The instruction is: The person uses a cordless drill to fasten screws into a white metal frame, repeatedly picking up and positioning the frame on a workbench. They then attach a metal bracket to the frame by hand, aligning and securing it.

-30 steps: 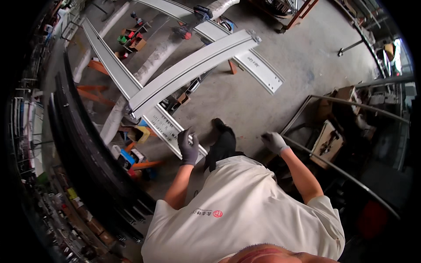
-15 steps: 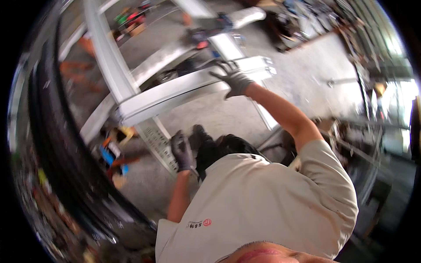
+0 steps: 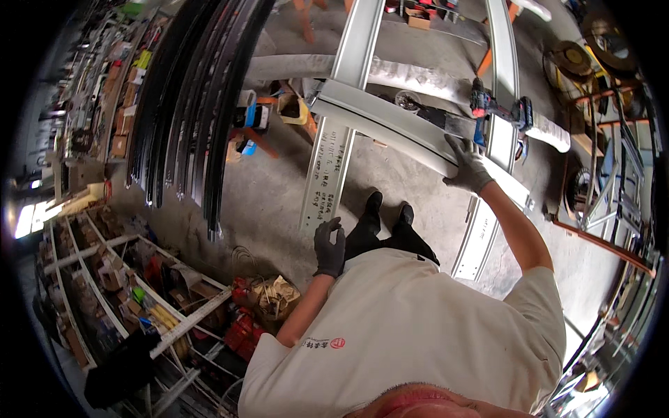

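Note:
My right hand (image 3: 468,167), in a grey glove, lies on the white metal crossbar (image 3: 390,125) toward its right end, fingers apart. This crossbar slants across two long white metal rails, a left one (image 3: 322,171) with handwriting on its near end and a right one (image 3: 481,233). My left hand (image 3: 329,248), also gloved, hangs beside the near end of the left rail. Its fingers are loosely bent and apart, with nothing in them. A red and black cordless drill (image 3: 488,104) rests on the right rail beyond the crossbar.
Long black profiles (image 3: 191,90) stand in a bundle at the left. A metal shelf frame (image 3: 174,327) with boxes and parts is at the near left. White wrapped rolls (image 3: 418,76) lie across behind the crossbar. A bucket (image 3: 293,109) sits left of the rails.
The view has swung, so the rails now run more upright and the shelf frame shows. My right hand has come down onto the crossbar. My left hand stays low beside the left rail.

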{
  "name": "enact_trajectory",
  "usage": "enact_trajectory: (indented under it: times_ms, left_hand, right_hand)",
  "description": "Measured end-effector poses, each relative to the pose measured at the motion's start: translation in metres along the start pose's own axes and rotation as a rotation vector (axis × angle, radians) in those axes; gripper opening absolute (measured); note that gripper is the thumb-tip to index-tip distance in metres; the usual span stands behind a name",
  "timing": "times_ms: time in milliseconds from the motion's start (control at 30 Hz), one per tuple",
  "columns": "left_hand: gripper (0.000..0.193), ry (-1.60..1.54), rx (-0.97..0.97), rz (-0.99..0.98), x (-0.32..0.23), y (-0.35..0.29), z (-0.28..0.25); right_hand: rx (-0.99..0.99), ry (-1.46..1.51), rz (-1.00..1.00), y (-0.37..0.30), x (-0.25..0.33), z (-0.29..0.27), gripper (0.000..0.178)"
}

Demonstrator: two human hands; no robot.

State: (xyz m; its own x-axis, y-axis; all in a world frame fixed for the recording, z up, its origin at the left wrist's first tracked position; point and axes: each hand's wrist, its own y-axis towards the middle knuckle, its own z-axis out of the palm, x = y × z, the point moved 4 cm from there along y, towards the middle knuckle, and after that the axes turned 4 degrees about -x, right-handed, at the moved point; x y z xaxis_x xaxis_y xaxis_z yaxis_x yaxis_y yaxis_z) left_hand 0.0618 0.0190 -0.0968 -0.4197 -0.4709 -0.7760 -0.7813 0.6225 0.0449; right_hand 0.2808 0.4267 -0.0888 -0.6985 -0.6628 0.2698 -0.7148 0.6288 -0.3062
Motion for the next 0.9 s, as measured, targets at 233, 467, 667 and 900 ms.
enact_trajectory:
  times_ms: [233, 467, 667, 900]
  left_hand:
    - [0.029, 0.003, -0.302, 0.212, -0.028, 0.035, -0.054]
    - [0.043, 0.093, 0.272, 1.144, -0.149, 0.065, -0.095]
    - [0.018, 0.463, 0.66, 1.115, -0.079, 0.047, -0.053]
    - [0.03, 0.333, 0.835, 1.105, -0.046, 0.004, -0.059]
  right_hand:
    - [0.4, 0.463, -0.206, -0.1, 0.043, -0.042, 0.124]
    - [0.665, 0.835, -0.132, -0.19, 0.113, -0.016, 0.117]
    - [0.723, 0.795, -0.077, -0.227, 0.167, 0.021, 0.114]
    - [0.667, 0.628, 0.025, -0.277, 0.189, 0.05, 0.098]
